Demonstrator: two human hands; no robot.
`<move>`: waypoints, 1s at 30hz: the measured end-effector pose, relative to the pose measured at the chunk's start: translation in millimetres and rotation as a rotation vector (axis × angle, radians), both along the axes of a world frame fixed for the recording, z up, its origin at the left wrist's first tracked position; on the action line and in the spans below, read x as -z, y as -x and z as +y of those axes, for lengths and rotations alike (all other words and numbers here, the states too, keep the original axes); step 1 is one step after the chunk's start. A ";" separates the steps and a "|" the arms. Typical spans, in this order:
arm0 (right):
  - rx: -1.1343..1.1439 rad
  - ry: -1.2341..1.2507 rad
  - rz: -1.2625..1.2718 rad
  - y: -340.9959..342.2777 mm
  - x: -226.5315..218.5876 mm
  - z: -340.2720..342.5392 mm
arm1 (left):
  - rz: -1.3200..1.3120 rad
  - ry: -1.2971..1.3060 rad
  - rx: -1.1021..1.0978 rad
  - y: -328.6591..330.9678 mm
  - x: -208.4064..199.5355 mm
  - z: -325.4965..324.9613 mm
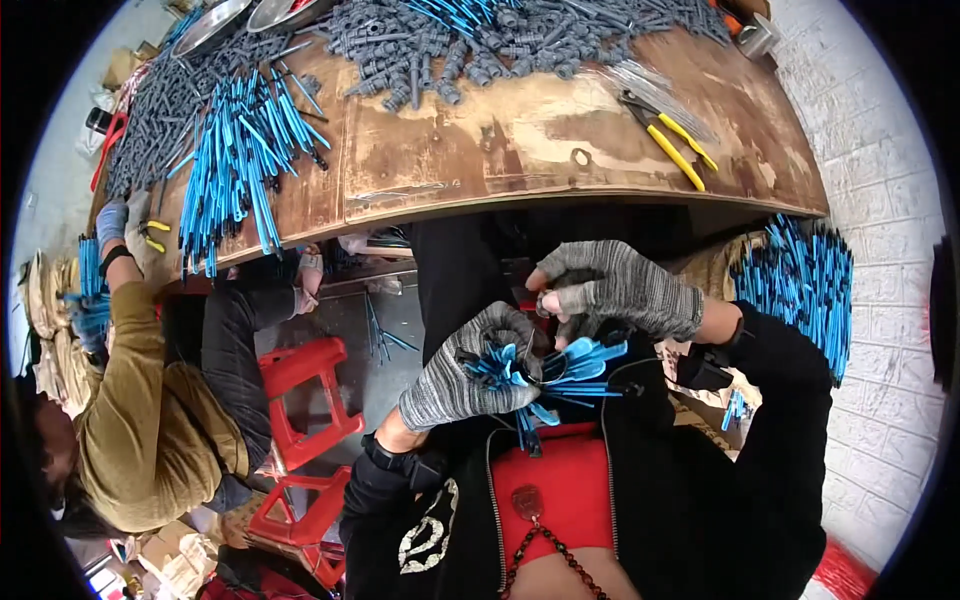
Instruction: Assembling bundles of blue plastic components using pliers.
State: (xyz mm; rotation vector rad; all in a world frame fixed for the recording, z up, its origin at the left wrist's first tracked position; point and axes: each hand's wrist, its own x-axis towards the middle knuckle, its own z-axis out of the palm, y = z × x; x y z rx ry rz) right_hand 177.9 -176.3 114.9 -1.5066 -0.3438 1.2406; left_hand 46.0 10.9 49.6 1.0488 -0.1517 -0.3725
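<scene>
My left hand (468, 370), in a grey knit glove, is closed around a bundle of blue plastic pieces (560, 372) held close to my chest, their flat ends fanning out to the right. My right hand (615, 290), also gloved, hovers just above the bundle with thumb and fingertips pinched together; whether they hold a small piece I cannot tell. Both hands are below the near edge of the wooden table (520, 150).
On the table lie a heap of grey plastic parts (480, 40), a spread of blue sticks (245, 150) and yellow-handled pliers (672, 140). More blue sticks (800, 290) are stacked at my right. A seated person in an olive top (150, 420) works at left beside red stools (300, 390).
</scene>
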 end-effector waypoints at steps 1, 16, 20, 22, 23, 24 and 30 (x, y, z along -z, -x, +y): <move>0.006 -0.019 0.001 2.1 -0.3 -7.2 | -0.012 -0.060 -0.028 2.7 1.3 -5.0; -0.164 -0.247 -0.085 8.4 25.3 -55.9 | 0.257 -0.199 0.061 17.8 -13.3 -38.5; -0.207 -0.224 -0.094 2.1 33.5 -55.1 | 0.239 -0.188 0.088 11.8 -7.9 -39.3; -0.211 -0.198 -0.073 -0.4 33.7 -51.7 | 0.213 -0.230 0.123 12.3 0.4 -35.8; -0.218 -0.172 -0.056 -1.6 32.9 -49.0 | 0.217 -0.227 0.126 12.7 5.5 -35.2; -0.226 -0.146 -0.040 -1.7 32.0 -47.4 | 0.259 -0.222 0.118 13.4 11.6 -34.6; -0.266 -0.127 -0.119 1.7 25.4 -43.2 | -0.050 -0.363 0.062 8.5 2.6 -31.3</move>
